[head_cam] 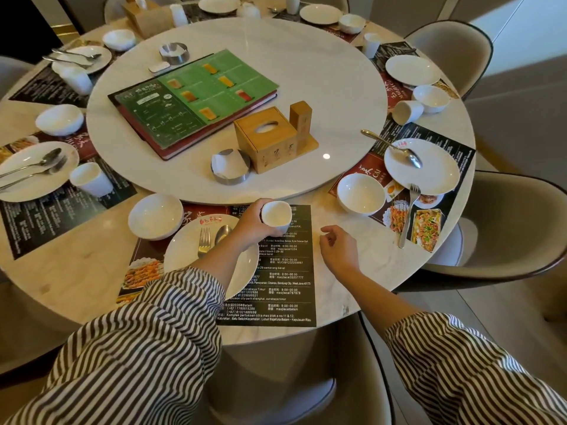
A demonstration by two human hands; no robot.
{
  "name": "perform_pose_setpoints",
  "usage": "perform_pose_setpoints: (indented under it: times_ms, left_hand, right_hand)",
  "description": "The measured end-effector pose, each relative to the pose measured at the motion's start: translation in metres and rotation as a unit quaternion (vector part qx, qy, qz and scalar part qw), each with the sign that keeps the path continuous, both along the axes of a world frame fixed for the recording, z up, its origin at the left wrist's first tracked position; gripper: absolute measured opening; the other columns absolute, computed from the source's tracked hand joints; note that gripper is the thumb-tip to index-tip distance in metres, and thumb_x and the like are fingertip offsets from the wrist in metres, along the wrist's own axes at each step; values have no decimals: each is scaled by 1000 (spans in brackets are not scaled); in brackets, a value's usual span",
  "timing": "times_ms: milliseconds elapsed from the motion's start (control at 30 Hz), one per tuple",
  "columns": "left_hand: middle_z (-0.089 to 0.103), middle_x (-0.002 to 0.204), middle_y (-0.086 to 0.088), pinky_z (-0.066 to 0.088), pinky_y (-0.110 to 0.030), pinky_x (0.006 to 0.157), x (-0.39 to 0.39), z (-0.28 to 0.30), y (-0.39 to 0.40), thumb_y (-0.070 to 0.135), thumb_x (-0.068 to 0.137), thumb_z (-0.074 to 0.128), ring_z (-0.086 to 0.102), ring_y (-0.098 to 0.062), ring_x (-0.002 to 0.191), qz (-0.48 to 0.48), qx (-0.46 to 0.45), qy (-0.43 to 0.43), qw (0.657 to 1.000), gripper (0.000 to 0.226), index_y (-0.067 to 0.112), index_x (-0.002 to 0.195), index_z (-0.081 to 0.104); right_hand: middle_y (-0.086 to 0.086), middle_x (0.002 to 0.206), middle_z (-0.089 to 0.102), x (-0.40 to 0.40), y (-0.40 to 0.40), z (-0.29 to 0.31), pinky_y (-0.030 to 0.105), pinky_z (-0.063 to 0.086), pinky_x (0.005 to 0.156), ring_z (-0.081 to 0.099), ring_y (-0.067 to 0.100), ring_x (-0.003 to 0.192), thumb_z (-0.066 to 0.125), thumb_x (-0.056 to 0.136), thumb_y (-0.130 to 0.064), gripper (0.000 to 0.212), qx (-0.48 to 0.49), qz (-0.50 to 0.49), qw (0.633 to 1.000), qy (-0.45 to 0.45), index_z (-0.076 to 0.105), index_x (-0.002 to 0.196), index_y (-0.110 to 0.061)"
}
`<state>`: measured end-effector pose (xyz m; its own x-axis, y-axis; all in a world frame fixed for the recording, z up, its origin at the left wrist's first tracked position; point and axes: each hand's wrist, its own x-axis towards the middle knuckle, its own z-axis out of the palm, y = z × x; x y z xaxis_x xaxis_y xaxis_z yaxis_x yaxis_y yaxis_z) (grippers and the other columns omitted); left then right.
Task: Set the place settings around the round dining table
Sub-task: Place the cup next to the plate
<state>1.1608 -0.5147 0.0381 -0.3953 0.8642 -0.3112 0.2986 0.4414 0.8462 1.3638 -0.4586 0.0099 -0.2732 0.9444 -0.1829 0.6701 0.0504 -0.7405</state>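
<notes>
My left hand [250, 223] grips a white cup [276, 216], tilted with its mouth toward me, above the black paper placemat [285, 280] of the nearest setting. On that placemat stands a white plate [184, 259] carrying a fork [204, 240] and a spoon [222, 233], with a white bowl [155, 216] at its far left. My right hand [339, 246] hovers over the marble table [368, 271] just right of the placemat, fingers loosely curled and holding nothing.
A round lazy Susan [306, 72] carries a green menu [196, 96], a wooden tissue box [270, 138] and metal ashtrays. The right-hand setting has a plate with spoon [422, 164], bowl [360, 193], a fork [408, 214] and a tipped cup [406, 111]. Grey chairs [515, 228] ring the table.
</notes>
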Motion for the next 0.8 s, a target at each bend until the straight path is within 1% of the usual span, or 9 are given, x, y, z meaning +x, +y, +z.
perform_pose_setpoints:
  times_ms: [100, 233, 333, 400, 467, 533, 667, 733, 800]
  left_hand:
    - [51, 119, 4, 39, -31, 88, -1, 1, 1, 7, 64, 86, 46, -16, 110, -7, -4, -1, 1000, 76, 20, 129, 50]
    - [51, 119, 4, 37, -28, 88, -3, 0, 2, 4, 63, 86, 48, -17, 112, -16, 3, 2, 1000, 77, 19, 130, 50]
    - [50, 121, 3, 37, -28, 87, -4, 1, 3, 3, 63, 85, 47, -19, 114, -20, 0, -1, 1000, 79, 20, 131, 49]
    - [48, 126, 2, 37, -29, 89, -3, 2, 3, 4, 62, 86, 45, -18, 116, -19, -6, 3, 1000, 85, 20, 135, 45]
    - [45, 134, 0, 37, -32, 97, -2, 2, 3, 5, 61, 87, 42, -18, 119, -10, -18, 8, 1000, 95, 20, 141, 38]
    - [43, 139, -2, 37, -36, 105, -1, 3, 1, 4, 58, 88, 41, -21, 126, -1, -23, 26, 999, 102, 19, 143, 33]
    - [39, 142, -5, 35, -39, 109, 4, 7, -6, 9, 58, 90, 37, -24, 132, 22, -27, 57, 998, 109, 17, 145, 25]
    - [32, 145, -6, 32, -36, 110, 9, 10, -11, 17, 58, 91, 33, -23, 134, 25, -23, 70, 997, 113, 13, 146, 21]
    - [27, 145, -6, 29, -28, 106, 16, 12, -19, 30, 60, 90, 31, -20, 134, 18, -4, 89, 996, 111, 12, 145, 21]
  right_hand:
    - [5, 110, 68, -3, -3, 0, 21, 47, 79, 56, 10, 88, 54, 97, -19, 29, 5, -2, 1000, 6, 60, 124, -13]
    - [3, 102, 68, -6, -5, 1, 25, 50, 80, 57, 10, 85, 54, 96, -18, 28, 4, -3, 1000, 13, 60, 123, -12]
    - [-2, 94, 64, -7, -6, 3, 27, 52, 81, 58, 10, 84, 54, 96, -18, 27, 9, 0, 1000, 14, 61, 122, -12]
    - [0, 97, 66, -7, -6, 5, 25, 51, 78, 58, 11, 86, 54, 96, -18, 27, 5, -1, 1000, 12, 61, 122, -13]
    - [3, 101, 68, -7, -7, 6, 23, 48, 77, 58, 12, 87, 54, 96, -18, 28, 1, 1, 1000, 9, 60, 123, -13]
    - [5, 104, 68, -6, -8, 8, 23, 49, 77, 58, 12, 87, 54, 96, -19, 28, 2, 4, 1000, 4, 60, 123, -13]
    - [7, 107, 68, -6, -10, 15, 27, 52, 79, 58, 13, 88, 55, 96, -19, 28, 8, 13, 1000, -5, 60, 123, -13]
    - [7, 111, 68, -6, -12, 20, 30, 53, 83, 58, 13, 90, 56, 96, -21, 29, 15, 19, 1000, -10, 60, 123, -13]
    - [6, 114, 67, -7, -15, 24, 31, 53, 84, 57, 11, 91, 56, 96, -22, 30, 22, 29, 999, -19, 59, 124, -13]
